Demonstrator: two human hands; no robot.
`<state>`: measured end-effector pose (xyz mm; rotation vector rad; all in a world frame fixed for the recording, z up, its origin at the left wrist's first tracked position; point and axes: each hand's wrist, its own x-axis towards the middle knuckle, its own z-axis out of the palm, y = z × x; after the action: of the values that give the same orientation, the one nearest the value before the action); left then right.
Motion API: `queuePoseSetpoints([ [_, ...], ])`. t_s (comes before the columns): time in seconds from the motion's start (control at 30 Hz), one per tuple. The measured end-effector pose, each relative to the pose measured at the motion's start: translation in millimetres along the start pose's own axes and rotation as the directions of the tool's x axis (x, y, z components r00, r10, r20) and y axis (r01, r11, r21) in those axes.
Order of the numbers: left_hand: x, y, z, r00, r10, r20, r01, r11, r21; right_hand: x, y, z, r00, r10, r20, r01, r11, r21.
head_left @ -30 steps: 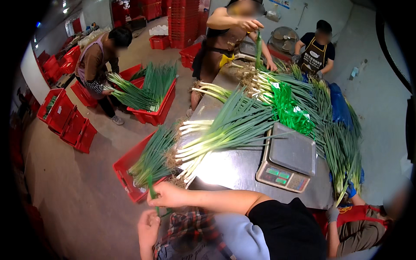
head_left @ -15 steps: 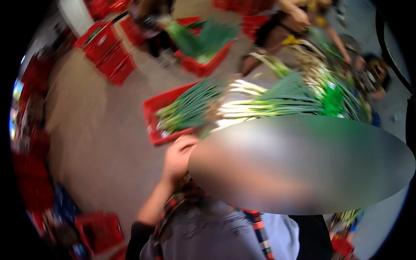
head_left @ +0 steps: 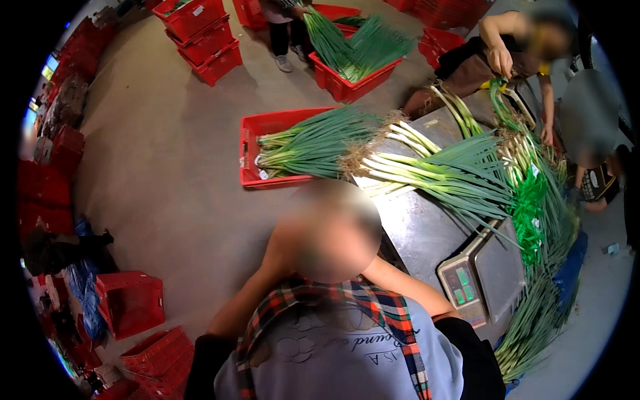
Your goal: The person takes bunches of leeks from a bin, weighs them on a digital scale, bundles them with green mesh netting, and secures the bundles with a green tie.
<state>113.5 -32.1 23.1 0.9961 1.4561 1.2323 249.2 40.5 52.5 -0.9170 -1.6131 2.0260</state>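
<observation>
Both my forearms come up in front of my chest and meet at a blurred patch. My left hand [head_left: 275,248] shows only at its edge, its fingers hidden. My right forearm [head_left: 407,283] reaches in from the other side, with that hand hidden too. Whatever they hold cannot be made out. Just beyond, spring onions with white stems and roots [head_left: 420,167] lie across a metal table [head_left: 408,227]. A red crate [head_left: 248,150] left of them holds bundled spring onions [head_left: 310,147], leaves toward the table. A digital scale [head_left: 493,270] stands right of my right forearm.
Green plastic ties or netting [head_left: 528,213] lie on more onions along the table's right side. Across the table a co-worker's hand [head_left: 499,60] handles onions. Another person stands by a filled red crate [head_left: 357,87] at the back. Stacked red crates [head_left: 203,50] stand far left.
The view has shifted and steadied, bringing the scale into sight. My left hand, earlier beside the near crate with bent fingers, is now in front of my chest, close to the right.
</observation>
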Motion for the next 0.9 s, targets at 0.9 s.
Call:
queuePoseSetpoints([
  [0.9,28.9,42.4,31.3,0.872,0.032,-0.489,-0.154,0.965,-0.212,20.9,-10.2,-52.9,0.977,-0.027,0.213,0.087,0.957,-0.277],
])
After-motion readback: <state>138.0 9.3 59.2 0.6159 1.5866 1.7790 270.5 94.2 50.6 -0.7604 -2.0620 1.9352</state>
